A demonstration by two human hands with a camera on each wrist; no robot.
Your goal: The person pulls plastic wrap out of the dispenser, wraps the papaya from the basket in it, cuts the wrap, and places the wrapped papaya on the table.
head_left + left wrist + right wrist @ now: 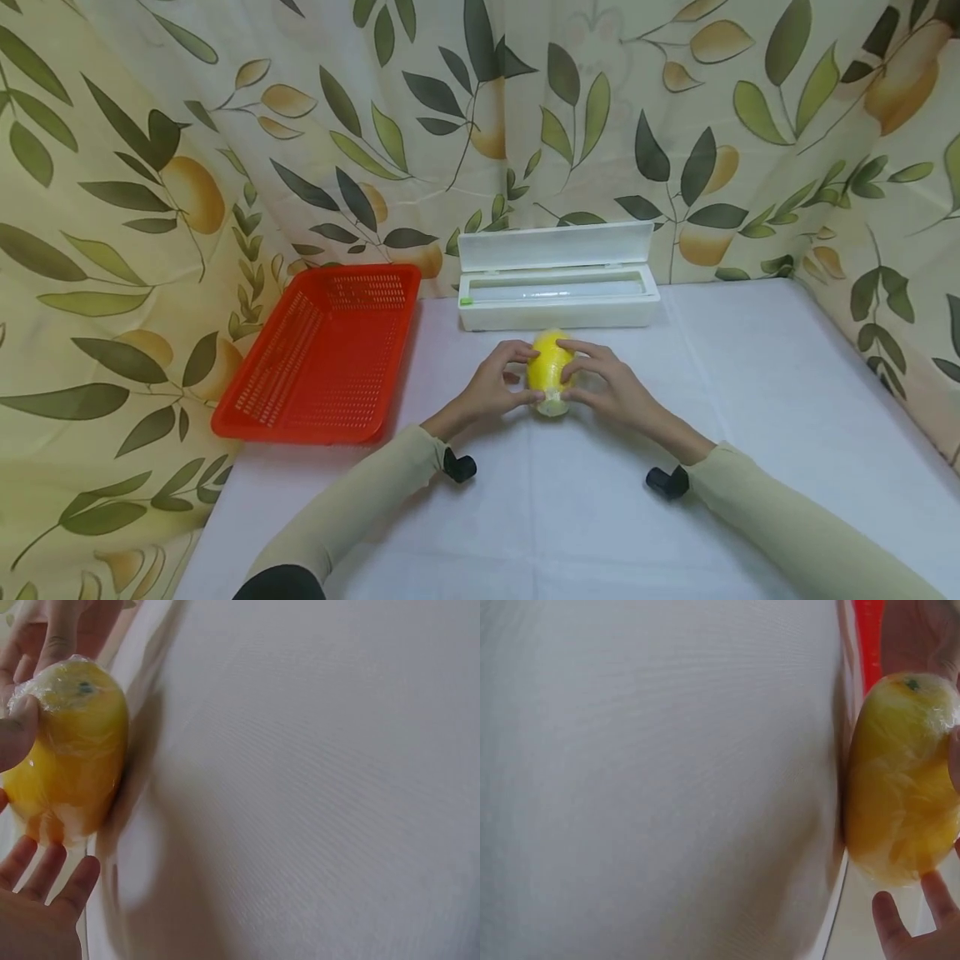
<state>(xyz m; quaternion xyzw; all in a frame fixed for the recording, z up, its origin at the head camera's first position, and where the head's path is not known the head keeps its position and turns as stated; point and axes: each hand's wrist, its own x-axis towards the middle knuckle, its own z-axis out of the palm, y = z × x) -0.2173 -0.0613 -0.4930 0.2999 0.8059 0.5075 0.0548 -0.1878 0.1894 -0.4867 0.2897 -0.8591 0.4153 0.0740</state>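
An oblong yellow fruit (pixel 550 362) in clear plastic film lies on the white-covered table; its exact kind is unclear. My left hand (pixel 491 385) holds its left side and my right hand (pixel 609 379) holds its right side, thumbs near the close end and fingers farther along. Film is bunched pale at that close end. In the left wrist view, wrinkled film covers the fruit (pixel 75 757) around a dark spot. The right wrist view shows the wrapped fruit (pixel 900 787) between both hands, partly cut off by the frame edge.
Behind the fruit stands a long white film dispenser box (pixel 558 315), its lid (pixel 555 247) raised and a roll inside. A red perforated basket (pixel 341 354) sits at the left. Leaf-patterned curtain (pixel 420 108) hangs along the back and sides of the table (pixel 600 517).
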